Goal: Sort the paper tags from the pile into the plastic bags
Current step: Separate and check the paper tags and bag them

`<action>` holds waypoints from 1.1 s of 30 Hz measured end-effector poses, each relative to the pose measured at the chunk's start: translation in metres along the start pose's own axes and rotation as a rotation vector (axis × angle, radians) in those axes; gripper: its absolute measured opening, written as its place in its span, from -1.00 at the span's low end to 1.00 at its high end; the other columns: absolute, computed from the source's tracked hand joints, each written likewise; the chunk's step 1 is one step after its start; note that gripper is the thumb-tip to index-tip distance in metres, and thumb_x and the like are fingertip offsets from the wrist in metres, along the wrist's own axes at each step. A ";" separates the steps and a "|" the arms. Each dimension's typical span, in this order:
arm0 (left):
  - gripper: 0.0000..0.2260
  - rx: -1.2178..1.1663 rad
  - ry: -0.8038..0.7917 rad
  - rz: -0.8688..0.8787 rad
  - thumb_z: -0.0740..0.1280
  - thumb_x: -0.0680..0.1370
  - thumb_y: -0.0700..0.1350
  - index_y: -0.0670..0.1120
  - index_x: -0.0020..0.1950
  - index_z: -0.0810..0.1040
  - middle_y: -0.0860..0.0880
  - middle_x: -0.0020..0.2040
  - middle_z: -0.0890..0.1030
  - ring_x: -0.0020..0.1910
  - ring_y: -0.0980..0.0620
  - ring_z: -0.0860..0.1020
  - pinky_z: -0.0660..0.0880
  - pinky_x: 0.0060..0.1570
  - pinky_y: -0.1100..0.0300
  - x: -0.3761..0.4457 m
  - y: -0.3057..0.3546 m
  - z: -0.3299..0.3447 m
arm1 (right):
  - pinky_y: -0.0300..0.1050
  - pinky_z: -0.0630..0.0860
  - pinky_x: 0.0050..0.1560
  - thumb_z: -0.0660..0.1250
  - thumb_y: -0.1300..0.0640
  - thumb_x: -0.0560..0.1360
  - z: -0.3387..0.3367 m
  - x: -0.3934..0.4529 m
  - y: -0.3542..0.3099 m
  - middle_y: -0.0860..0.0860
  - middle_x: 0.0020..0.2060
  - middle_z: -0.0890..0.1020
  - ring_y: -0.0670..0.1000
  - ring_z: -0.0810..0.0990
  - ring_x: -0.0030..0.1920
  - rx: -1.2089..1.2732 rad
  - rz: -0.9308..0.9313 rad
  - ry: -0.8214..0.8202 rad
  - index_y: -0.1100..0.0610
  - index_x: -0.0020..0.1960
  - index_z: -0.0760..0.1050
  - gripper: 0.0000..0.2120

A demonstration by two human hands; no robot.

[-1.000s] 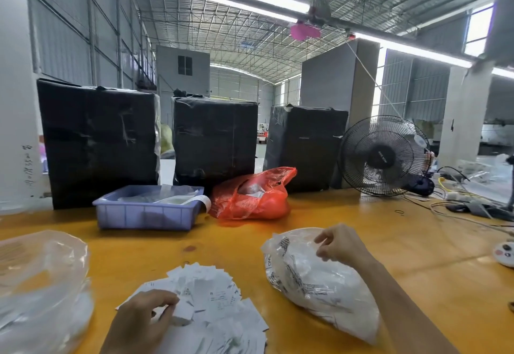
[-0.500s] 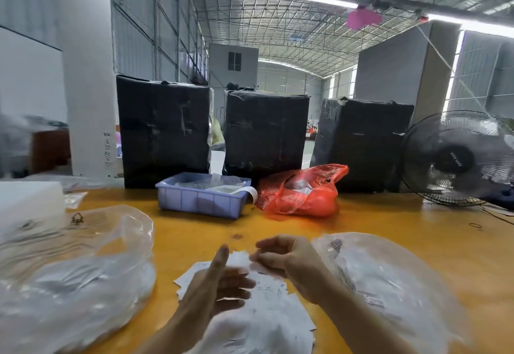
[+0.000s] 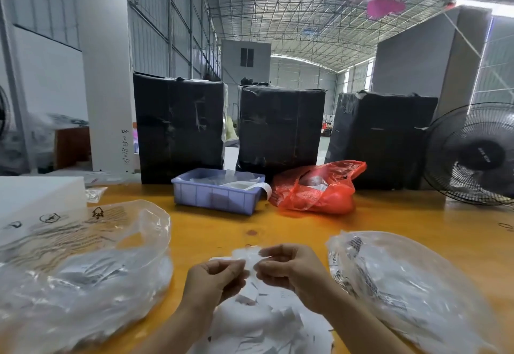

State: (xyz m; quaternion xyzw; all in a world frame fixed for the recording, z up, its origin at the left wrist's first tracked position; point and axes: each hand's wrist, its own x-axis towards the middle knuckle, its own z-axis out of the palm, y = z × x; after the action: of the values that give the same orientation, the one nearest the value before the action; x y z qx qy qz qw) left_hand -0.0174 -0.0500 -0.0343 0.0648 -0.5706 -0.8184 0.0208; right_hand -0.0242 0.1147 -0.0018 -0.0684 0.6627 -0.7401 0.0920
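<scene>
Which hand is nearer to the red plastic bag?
Right. The right hand is below the red plastic bag, slightly left of it; the left hand is farther left.

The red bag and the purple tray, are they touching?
Apart. The head view shows bare table between the red bag and the purple tray; only a white strip overhangs the tray's corner.

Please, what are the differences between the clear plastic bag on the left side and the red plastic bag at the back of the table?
The clear bag is see-through; the red bag is orange-red and only partly see-through. The clear bag lies near the person, left of the paper pile; the red bag sits farther back, beside the blue tray. The clear bag looks bigger and bears black printed symbols; the red bag shows none. Both are crumpled plastic resting on the table.
</scene>
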 end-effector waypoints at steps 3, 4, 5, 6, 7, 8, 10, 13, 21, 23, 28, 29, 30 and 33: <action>-0.92 0.007 -0.008 0.005 0.44 0.42 -0.26 -0.28 -0.21 0.63 -0.26 -0.26 0.67 -0.38 0.02 0.63 0.55 -0.40 0.29 -0.001 0.000 -0.002 | -0.20 0.58 -0.29 0.39 0.41 0.42 -0.001 -0.001 0.000 0.21 -0.29 0.67 0.06 0.65 -0.35 0.018 -0.013 0.041 0.37 -0.05 0.55 -0.89; -0.91 0.018 -0.024 0.008 0.44 0.43 -0.24 -0.28 -0.17 0.62 -0.24 -0.25 0.67 -0.37 0.02 0.63 0.55 -0.39 0.29 -0.001 0.000 -0.003 | -0.20 0.58 -0.30 0.37 0.40 0.44 -0.001 -0.002 0.000 0.20 -0.31 0.68 0.05 0.65 -0.35 0.011 -0.017 0.044 0.36 -0.07 0.56 -0.92; -0.87 0.043 -0.052 0.011 0.43 0.43 -0.23 -0.29 -0.11 0.62 -0.23 -0.23 0.68 -0.35 0.02 0.63 0.55 -0.36 0.28 -0.002 0.001 -0.003 | -0.20 0.57 -0.30 0.36 0.39 0.46 -0.002 -0.002 0.000 0.18 -0.31 0.68 0.04 0.65 -0.36 -0.012 -0.022 0.041 0.35 -0.08 0.56 -0.94; -0.82 0.080 -0.091 0.014 0.44 0.42 -0.19 -0.27 -0.05 0.61 -0.20 -0.20 0.69 -0.33 0.03 0.64 0.56 -0.32 0.27 -0.002 0.002 -0.004 | -0.21 0.57 -0.30 0.36 0.38 0.46 -0.003 -0.003 0.000 0.16 -0.32 0.68 0.02 0.64 -0.36 -0.048 -0.030 0.031 0.33 -0.08 0.57 -0.95; -0.76 0.116 -0.131 0.015 0.46 0.39 -0.15 -0.24 -0.01 0.60 -0.17 -0.16 0.70 -0.30 0.03 0.64 0.55 -0.29 0.25 -0.003 0.003 -0.003 | -0.21 0.57 -0.29 0.38 0.37 0.44 -0.003 -0.004 -0.001 0.15 -0.32 0.67 0.01 0.64 -0.36 -0.097 -0.042 0.011 0.32 -0.09 0.58 -0.94; -0.68 0.141 -0.167 0.014 0.48 0.34 -0.10 -0.21 0.02 0.59 -0.14 -0.14 0.70 -0.28 0.03 0.64 0.55 -0.27 0.24 -0.005 0.004 -0.003 | -0.21 0.56 -0.29 0.41 0.36 0.42 -0.002 -0.006 -0.002 0.14 -0.33 0.67 0.01 0.63 -0.37 -0.148 -0.059 -0.012 0.31 -0.10 0.59 -0.94; -0.62 0.191 -0.216 0.013 0.52 0.25 -0.06 -0.18 0.00 0.62 -0.14 -0.14 0.70 -0.27 0.02 0.63 0.54 -0.30 0.24 -0.007 0.005 -0.001 | -0.22 0.56 -0.30 0.48 0.33 0.37 0.001 -0.008 -0.002 0.12 -0.36 0.65 0.00 0.60 -0.39 -0.242 -0.108 -0.047 0.30 -0.13 0.60 -0.90; -0.91 0.278 -0.250 0.085 0.51 0.34 -0.21 -0.17 -0.18 0.71 -0.17 -0.22 0.69 -0.30 0.05 0.59 0.49 -0.35 0.30 -0.010 0.003 0.002 | -0.25 0.54 -0.32 0.47 0.31 0.38 0.007 -0.006 0.000 0.08 -0.40 0.63 -0.04 0.58 -0.41 -0.317 -0.198 0.008 0.27 -0.15 0.60 -0.93; -0.90 0.166 0.076 0.116 0.51 0.32 -0.38 -0.24 -0.25 0.63 -0.14 -0.33 0.67 -0.30 -0.03 0.61 0.51 -0.22 0.23 0.005 0.001 -0.013 | -0.16 0.50 0.06 0.37 0.14 0.50 -0.008 0.007 0.023 0.04 -0.03 0.68 -0.02 0.62 -0.03 -1.022 -0.451 0.197 0.18 0.09 0.60 -0.80; -0.88 0.167 0.112 0.118 0.52 0.30 -0.37 -0.25 -0.23 0.63 -0.19 -0.27 0.67 -0.23 -0.07 0.61 0.49 -0.13 0.18 0.008 0.000 -0.016 | -0.22 0.40 0.19 0.37 -0.02 0.49 0.003 0.009 0.034 -0.01 0.12 0.62 -0.04 0.53 0.15 -1.138 -0.463 0.083 0.11 0.20 0.55 -0.67; -0.80 0.138 0.070 0.077 0.47 0.33 -0.43 -0.20 -0.16 0.61 -0.09 -0.31 0.69 -0.31 0.03 0.62 0.52 -0.33 0.31 0.009 -0.001 -0.016 | -0.13 0.33 0.26 0.34 -0.12 0.46 0.012 0.014 0.047 0.01 0.25 0.53 0.01 0.42 0.28 -1.322 -0.404 -0.003 0.07 0.31 0.46 -0.52; -0.78 0.131 0.059 0.070 0.47 0.34 -0.44 -0.19 -0.12 0.61 -0.08 -0.30 0.69 -0.35 0.06 0.62 0.53 -0.37 0.33 0.008 -0.001 -0.015 | -0.14 0.37 0.16 0.30 -0.04 0.50 0.011 0.013 0.045 0.04 0.18 0.58 0.03 0.48 0.20 -1.328 -0.450 0.010 0.10 0.22 0.52 -0.65; -0.78 0.115 0.055 0.066 0.46 0.34 -0.44 -0.19 -0.11 0.61 -0.09 -0.30 0.69 -0.38 0.08 0.62 0.52 -0.41 0.34 0.008 -0.001 -0.014 | -0.13 0.37 0.02 0.26 0.05 0.53 0.011 0.012 0.043 0.09 0.06 0.63 0.05 0.53 0.08 -1.343 -0.498 0.016 0.15 0.07 0.57 -0.77; -0.89 0.037 0.076 0.055 0.46 0.38 -0.37 -0.21 -0.15 0.61 -0.14 -0.32 0.68 -0.44 0.05 0.62 0.52 -0.45 0.34 0.009 0.000 -0.012 | -0.14 0.39 -0.11 0.27 0.21 0.52 0.011 0.009 0.038 0.13 -0.19 0.65 0.05 0.57 -0.13 -1.094 -0.535 0.088 0.27 -0.21 0.58 -0.80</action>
State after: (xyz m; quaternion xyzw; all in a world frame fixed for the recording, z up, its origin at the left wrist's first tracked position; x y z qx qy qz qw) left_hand -0.0242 -0.0625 -0.0391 0.0804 -0.5860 -0.8038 0.0638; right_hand -0.0284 0.0978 -0.0386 -0.2389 0.9098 -0.2919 -0.1731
